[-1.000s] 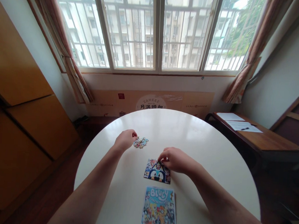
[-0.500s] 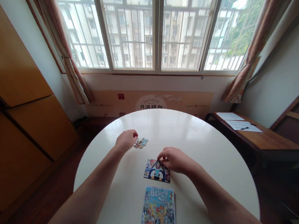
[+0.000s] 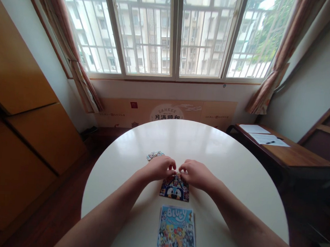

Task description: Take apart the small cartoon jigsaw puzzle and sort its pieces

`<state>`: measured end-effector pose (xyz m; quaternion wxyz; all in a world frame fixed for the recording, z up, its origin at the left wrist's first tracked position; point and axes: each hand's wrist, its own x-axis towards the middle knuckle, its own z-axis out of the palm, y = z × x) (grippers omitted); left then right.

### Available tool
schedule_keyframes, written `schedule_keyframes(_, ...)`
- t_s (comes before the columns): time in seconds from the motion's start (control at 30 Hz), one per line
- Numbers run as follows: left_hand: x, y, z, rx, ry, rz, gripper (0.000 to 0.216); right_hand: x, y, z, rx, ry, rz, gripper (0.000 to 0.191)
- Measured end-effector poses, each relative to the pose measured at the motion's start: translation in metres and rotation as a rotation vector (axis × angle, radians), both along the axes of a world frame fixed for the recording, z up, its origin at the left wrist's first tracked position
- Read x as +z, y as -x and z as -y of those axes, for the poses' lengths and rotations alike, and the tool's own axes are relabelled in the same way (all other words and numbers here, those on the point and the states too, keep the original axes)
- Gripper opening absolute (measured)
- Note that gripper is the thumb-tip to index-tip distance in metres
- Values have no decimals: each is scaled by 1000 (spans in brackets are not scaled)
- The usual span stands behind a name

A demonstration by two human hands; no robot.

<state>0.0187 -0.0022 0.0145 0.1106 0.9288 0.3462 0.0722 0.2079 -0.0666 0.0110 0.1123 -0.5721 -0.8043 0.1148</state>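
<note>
A partly assembled jigsaw puzzle (image 3: 174, 192) with a blue dog's face lies flat on the white round table, its far edge covered by my fingers. My left hand (image 3: 162, 167) is at its upper left, fingers curled and pinched; whatever lies between them is too small to name. Opposite it, my right hand (image 3: 195, 174) bends over the upper right corner with fingertips closed together, their contents hidden. A tiny pale speck shows between the two hands. Behind my left hand is a heap of loose puzzle pieces (image 3: 154, 155), partly covered by it.
Nearer to me lies a colourful sheet with "Bluey" lettering (image 3: 176, 232). The round table (image 3: 233, 202) has a curved edge. To the right, a wooden desk (image 3: 303, 150) holds papers (image 3: 267, 139) and a pen. A wooden cabinet (image 3: 20, 159) stands left, and windows are ahead.
My left hand has moved right and nearer, from the heap of pieces to the puzzle's far edge. My right hand has shifted only slightly, staying at the upper right corner.
</note>
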Motion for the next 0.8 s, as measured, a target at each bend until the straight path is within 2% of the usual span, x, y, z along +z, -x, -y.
schedule_keyframes(0.2, -5, -4, 2, -71, 26, 54, 15, 1, -2, 1, -31, 34, 1, 27)
schedule_keyframes(0.67, -7, -6, 1, 2, 105, 29, 20, -2, -1, -1, -44, 24, -17, 25)
schedule_keyframes(0.8, -7, -6, 3, 12, 115, 46, 15, -4, -2, -2, -37, 20, -35, 25)
